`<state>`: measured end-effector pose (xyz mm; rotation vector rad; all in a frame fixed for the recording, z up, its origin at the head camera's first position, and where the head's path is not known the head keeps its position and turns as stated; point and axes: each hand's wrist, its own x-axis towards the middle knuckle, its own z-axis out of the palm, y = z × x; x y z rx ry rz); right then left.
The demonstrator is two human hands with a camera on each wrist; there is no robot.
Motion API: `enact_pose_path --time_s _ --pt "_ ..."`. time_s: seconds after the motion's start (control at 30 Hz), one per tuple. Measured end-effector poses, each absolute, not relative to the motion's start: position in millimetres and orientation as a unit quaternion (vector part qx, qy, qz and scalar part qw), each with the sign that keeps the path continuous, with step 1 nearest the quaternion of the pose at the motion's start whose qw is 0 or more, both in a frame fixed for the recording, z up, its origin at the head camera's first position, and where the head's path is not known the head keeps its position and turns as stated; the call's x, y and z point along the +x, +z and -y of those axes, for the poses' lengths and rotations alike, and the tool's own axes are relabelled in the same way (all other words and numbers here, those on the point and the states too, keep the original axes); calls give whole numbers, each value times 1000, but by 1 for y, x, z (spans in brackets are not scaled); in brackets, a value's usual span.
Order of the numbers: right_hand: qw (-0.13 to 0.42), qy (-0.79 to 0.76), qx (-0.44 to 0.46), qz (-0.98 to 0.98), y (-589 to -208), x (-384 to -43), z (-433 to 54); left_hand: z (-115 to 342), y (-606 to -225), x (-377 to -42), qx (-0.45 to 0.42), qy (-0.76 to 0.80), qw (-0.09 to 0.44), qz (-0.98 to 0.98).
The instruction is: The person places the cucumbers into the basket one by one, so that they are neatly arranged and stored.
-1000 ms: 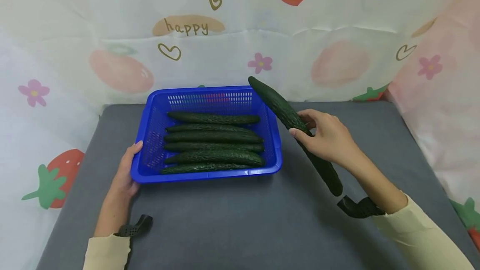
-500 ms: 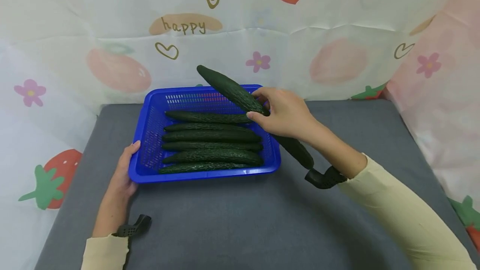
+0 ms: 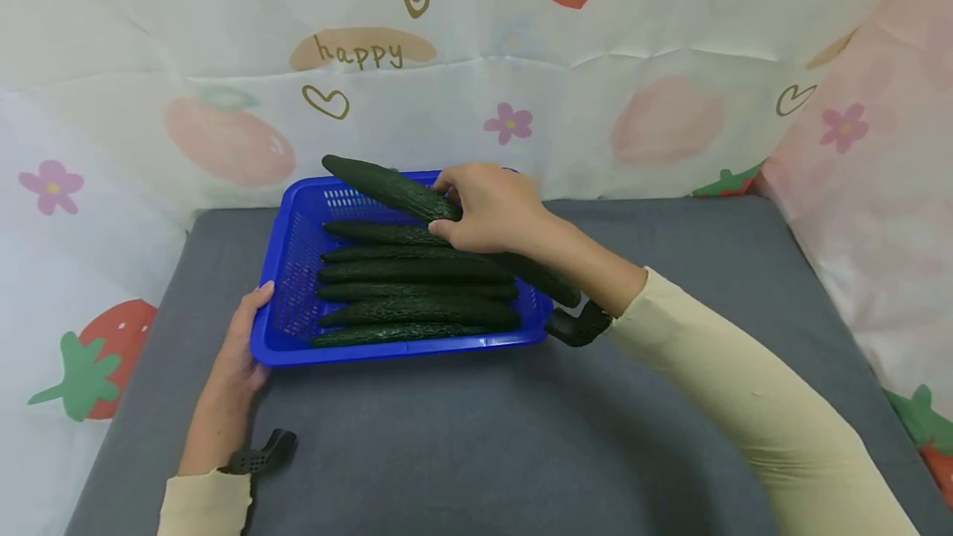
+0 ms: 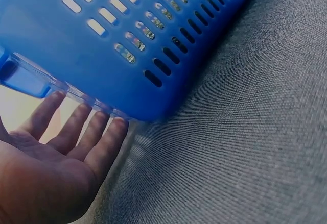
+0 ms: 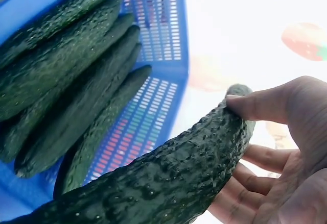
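A blue plastic basket [image 3: 402, 349] with slotted walls stands on the grey cloth, and several cucumbers [image 3: 417, 271] lie side by side in it. At the basket's left end is my left hand [image 3: 241, 346], its thumb on the rim. In the left wrist view, the fingertips [image 4: 118, 124] of that hand touch the basket's outer wall below the rim. Over the basket, my right hand [image 3: 499, 209] grips another cucumber [image 3: 383, 187] around its middle. That cucumber slants, far end up to the left and near end down at the right rim. The hand hides part of it.
Grey cloth [image 3: 447, 445] covers the table around the basket. Behind stands a white curtain [image 3: 566, 131] printed with strawberries, hearts and flowers; a pinkish curtain [image 3: 878, 213] hangs at the right.
My right hand has carried the cucumber leftward from beside the basket to above the cucumbers in it, and the cucumber now lies flatter. The left hand stays at the basket's left end.
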<state>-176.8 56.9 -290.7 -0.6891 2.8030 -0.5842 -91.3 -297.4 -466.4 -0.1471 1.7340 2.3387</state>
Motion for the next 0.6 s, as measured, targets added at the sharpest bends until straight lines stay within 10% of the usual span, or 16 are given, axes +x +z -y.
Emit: enact_pose_path --time_s 0.6 --pt "76 -241 -211 -944 -319 -191 -33 299 -467 -90 -40 803 113 -583"
